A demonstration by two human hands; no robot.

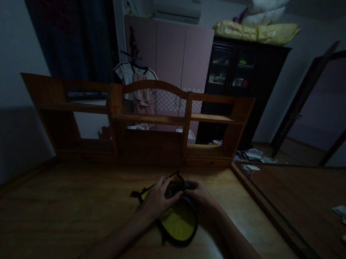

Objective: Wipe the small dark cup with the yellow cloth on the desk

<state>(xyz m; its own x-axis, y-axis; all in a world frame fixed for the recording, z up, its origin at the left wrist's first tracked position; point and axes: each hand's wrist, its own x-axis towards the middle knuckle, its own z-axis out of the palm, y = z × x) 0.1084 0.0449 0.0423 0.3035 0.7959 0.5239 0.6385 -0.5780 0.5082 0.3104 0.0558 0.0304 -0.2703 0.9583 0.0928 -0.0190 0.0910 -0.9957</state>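
Observation:
A yellow-green pouch (180, 222) with black edging lies on the wooden tabletop, its rounded flap toward me and a black strap end poking out at its left. My left hand (158, 197) is curled over the upper part of the pouch. Between its thumb and fingers shows a dark, glossy thing (171, 189), too dim to name, at the pouch's mouth. Closed on the black edge on the other side is my right hand (197, 192), its fingertips partly hidden. Both hands are close together, and the pouch's far corner sticks up between them.
A wooden shelf unit (152, 120) with small drawers stands along the back of the tabletop (81, 202). To the right, a raised wooden edge (262, 203) borders a brown surface with papers (345, 212) on it. Wardrobes and a clothes stand are behind. The room is dim.

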